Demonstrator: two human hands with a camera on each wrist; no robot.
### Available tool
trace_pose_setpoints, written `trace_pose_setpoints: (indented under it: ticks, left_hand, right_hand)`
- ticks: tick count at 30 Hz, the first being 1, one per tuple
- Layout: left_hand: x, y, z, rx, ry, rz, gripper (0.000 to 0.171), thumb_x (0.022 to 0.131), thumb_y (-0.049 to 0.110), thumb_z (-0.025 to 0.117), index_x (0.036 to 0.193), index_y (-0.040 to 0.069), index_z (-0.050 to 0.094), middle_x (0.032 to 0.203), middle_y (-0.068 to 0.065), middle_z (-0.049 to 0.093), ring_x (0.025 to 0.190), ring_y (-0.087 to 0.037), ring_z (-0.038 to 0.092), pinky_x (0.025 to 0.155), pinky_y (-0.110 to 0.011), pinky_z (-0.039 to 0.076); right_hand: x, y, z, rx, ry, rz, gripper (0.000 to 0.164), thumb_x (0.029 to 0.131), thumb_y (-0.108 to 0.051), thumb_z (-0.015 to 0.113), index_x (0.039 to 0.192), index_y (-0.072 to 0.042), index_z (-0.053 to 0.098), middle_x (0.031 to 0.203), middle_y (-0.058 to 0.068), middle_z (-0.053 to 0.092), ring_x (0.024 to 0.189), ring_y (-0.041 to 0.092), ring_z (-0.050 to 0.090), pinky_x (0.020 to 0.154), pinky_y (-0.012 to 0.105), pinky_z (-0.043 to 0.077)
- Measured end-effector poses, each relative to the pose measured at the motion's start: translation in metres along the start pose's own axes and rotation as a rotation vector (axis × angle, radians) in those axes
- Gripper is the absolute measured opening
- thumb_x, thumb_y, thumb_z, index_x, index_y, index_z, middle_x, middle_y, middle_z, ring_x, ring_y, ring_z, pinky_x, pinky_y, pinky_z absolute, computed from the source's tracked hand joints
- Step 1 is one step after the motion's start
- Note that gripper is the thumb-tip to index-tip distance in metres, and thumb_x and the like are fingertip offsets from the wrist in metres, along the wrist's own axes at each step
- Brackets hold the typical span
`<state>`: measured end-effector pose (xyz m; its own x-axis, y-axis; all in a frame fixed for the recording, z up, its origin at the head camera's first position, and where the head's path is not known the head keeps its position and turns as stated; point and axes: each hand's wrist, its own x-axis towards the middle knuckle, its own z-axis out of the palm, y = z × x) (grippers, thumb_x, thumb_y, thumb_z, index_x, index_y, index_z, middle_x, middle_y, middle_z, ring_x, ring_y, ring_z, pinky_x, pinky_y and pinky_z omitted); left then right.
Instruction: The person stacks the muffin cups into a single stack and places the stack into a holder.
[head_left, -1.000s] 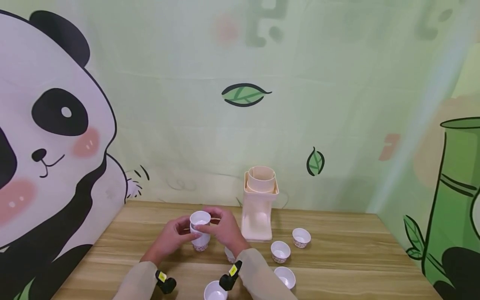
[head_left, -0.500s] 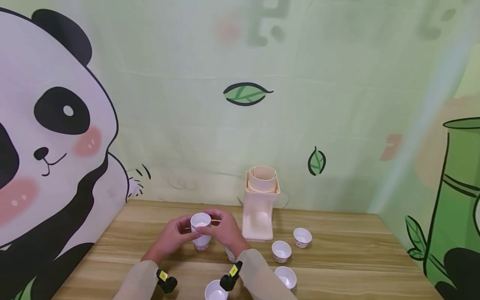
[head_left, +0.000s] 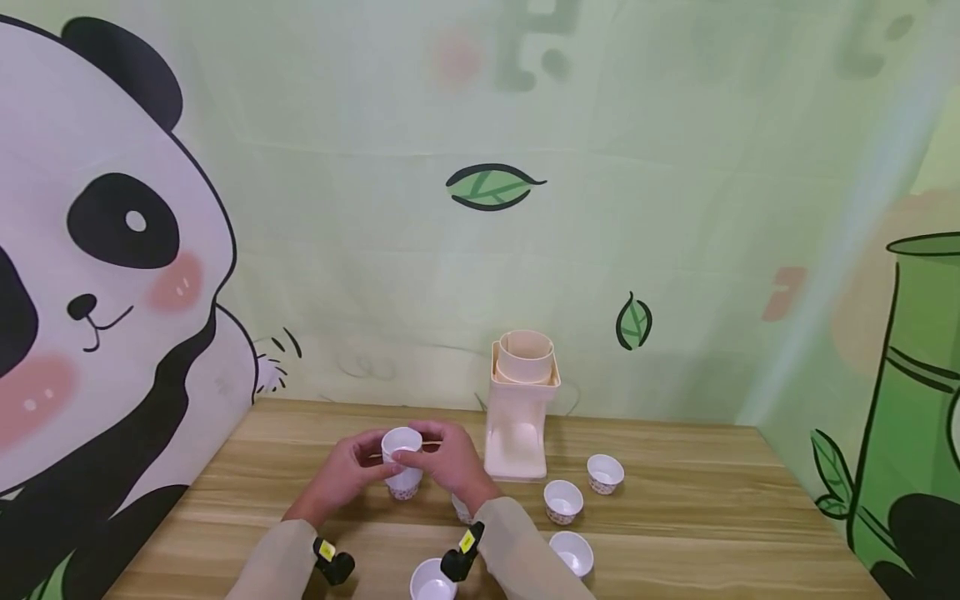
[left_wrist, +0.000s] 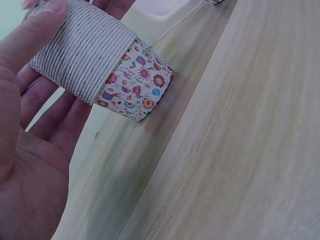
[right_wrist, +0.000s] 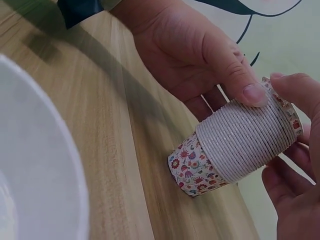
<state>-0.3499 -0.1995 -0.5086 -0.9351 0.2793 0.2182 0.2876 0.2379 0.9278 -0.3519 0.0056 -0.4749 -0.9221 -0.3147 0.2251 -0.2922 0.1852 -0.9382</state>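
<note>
A tall nested stack of small paper cups (head_left: 405, 483) stands upright at the left middle of the table, between both hands. Close up, many white rims are layered above a flowered lower wall in the left wrist view. My left hand (head_left: 347, 472) grips the stack from the left, its thumb across the rims. From the other side my right hand (head_left: 450, 463) holds the top; its thumb (right_wrist: 295, 87) lies at the uppermost cup, where a strip of flowered wall shows. Some right fingers are hidden behind the stack.
Several single cups stand right of and in front of the hands, including a far one (head_left: 604, 475) and a near one (head_left: 432, 581). One cup (head_left: 461, 508) is partly hidden by the right wrist. A pale pink stand (head_left: 516, 442) with a cylinder on top is at the back.
The top cup has sunk lower into the stack, closing the gap seen a second ago. Both hands keep their hold in nearly the same place.
</note>
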Motion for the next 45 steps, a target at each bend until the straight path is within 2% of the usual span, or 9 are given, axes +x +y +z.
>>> trace_pose_setpoints:
  ticks: [11, 21, 30, 35, 39, 45]
  left_hand:
    - [0.002, 0.0, -0.001, -0.003, 0.001, -0.019, 0.054, 0.088, 0.019, 0.082, 0.136, 0.004, 0.063, 0.134, -0.019, 0.067, 0.121, -0.031, 0.066, 0.096, -0.02, 0.055]
    - [0.002, 0.001, -0.002, 0.01, -0.008, -0.015, 0.054, 0.088, 0.019, 0.082, 0.136, 0.005, 0.062, 0.134, -0.019, 0.067, 0.122, -0.031, 0.066, 0.096, -0.019, 0.055]
    - [0.002, -0.001, -0.002, 0.004, -0.006, -0.012, 0.053, 0.087, 0.02, 0.083, 0.133, 0.004, 0.064, 0.132, -0.019, 0.068, 0.12, -0.028, 0.067, 0.097, -0.02, 0.055]
    - [0.001, 0.001, -0.001, 0.0, 0.007, -0.019, 0.054, 0.087, 0.019, 0.083, 0.134, 0.003, 0.063, 0.132, -0.02, 0.068, 0.117, -0.023, 0.069, 0.095, -0.021, 0.056]
    - [0.001, 0.001, -0.001, -0.003, 0.008, -0.012, 0.055, 0.087, 0.017, 0.082, 0.135, 0.0, 0.061, 0.132, -0.022, 0.067, 0.115, -0.021, 0.069, 0.094, -0.021, 0.057]
    - [0.0, 0.0, 0.0, -0.013, -0.009, 0.0, 0.055, 0.088, 0.016, 0.082, 0.135, -0.002, 0.061, 0.131, -0.024, 0.067, 0.114, -0.022, 0.069, 0.093, -0.02, 0.056]
  right_hand:
    - [-0.002, -0.007, -0.003, -0.083, -0.023, 0.012, 0.043, 0.085, -0.029, 0.085, 0.123, -0.01, 0.074, 0.113, 0.003, 0.077, 0.094, 0.008, 0.068, 0.082, 0.023, 0.058]
    - [-0.001, -0.006, -0.003, -0.078, -0.042, 0.024, 0.041, 0.086, -0.03, 0.084, 0.122, -0.013, 0.075, 0.113, 0.0, 0.077, 0.097, 0.01, 0.068, 0.084, 0.026, 0.06]
    - [-0.004, -0.007, -0.006, -0.021, -0.028, -0.003, 0.04, 0.085, -0.024, 0.085, 0.121, -0.009, 0.074, 0.114, 0.008, 0.077, 0.099, 0.019, 0.072, 0.084, 0.024, 0.06]
    - [-0.008, -0.008, -0.016, -0.043, -0.003, 0.003, 0.043, 0.086, -0.025, 0.085, 0.123, -0.007, 0.074, 0.118, 0.01, 0.076, 0.106, 0.024, 0.073, 0.09, 0.03, 0.061]
    - [-0.01, -0.007, -0.025, -0.076, 0.003, 0.025, 0.043, 0.086, -0.03, 0.084, 0.123, -0.012, 0.074, 0.123, 0.008, 0.075, 0.112, 0.024, 0.072, 0.096, 0.035, 0.06]
    - [-0.019, -0.012, -0.038, -0.034, 0.007, 0.002, 0.04, 0.086, -0.025, 0.085, 0.121, -0.009, 0.074, 0.123, 0.013, 0.075, 0.112, 0.027, 0.072, 0.096, 0.036, 0.06]
